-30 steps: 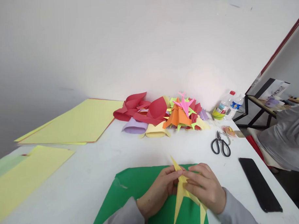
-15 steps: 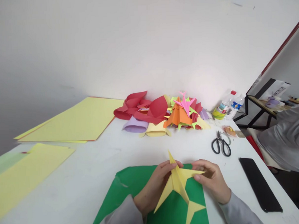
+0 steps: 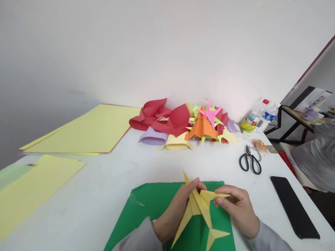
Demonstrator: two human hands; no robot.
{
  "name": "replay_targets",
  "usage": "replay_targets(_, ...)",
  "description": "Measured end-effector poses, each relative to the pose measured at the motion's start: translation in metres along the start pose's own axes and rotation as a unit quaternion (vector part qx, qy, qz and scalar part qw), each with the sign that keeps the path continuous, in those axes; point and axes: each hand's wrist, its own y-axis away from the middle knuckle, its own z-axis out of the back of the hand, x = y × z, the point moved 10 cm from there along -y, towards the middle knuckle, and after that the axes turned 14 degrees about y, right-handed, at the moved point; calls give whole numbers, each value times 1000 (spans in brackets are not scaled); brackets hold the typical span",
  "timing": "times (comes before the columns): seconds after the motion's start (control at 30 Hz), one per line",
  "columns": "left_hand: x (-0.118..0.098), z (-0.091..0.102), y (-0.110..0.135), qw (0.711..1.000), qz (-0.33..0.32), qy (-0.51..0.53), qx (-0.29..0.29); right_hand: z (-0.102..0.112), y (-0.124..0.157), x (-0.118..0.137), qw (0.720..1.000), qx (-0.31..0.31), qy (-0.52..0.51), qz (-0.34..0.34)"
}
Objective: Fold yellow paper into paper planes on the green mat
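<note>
In the head view, the table point(image 3: 90, 205) is bounded at the back by the wall point(image 3: 181, 48), and its right edge is seen slanting down to the lower right corner. Between the paper pile and the hands, across the middle of the frame, a strip of bare white tabletop is shown; another is shown at lower left.

Along the wall, at centre, crowding is caused by the pile point(image 3: 170, 121) of red, purple and yellow paper pieces, topped by an orange plane point(image 3: 202, 128) and a pink plane point(image 3: 212, 116). To its right, two bottles point(image 3: 251, 121) are stood, with a packet point(image 3: 259, 145) and scissors point(image 3: 244, 162) laid nearer. At lower right a black slab point(image 3: 295, 209) is set near the right hand. The left side is taken up by large sheets point(image 3: 82, 132) and, below them, a yellow sheet point(image 3: 40, 188). At the right edge a person's grey garment point(image 3: 319, 164) is seen.

At bottom centre, the yellow plane point(image 3: 203, 209) is held above a green sheet point(image 3: 151, 214). Its body is gripped near the nose by the left hand point(image 3: 177, 205), whose fingers are partly hidden behind it. Its right wing tip is pinched between thumb and forefinger of the right hand point(image 3: 240, 210).
</note>
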Motion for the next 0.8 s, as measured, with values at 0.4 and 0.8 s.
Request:
replay_targets(0.4,13,-6,-5,987,106,7,120,21,7,67,950,-37,193,243)
replay_targets(0.8,-1,-7,-2,993,12,-70,91,23,41,74,838,-206,409,297)
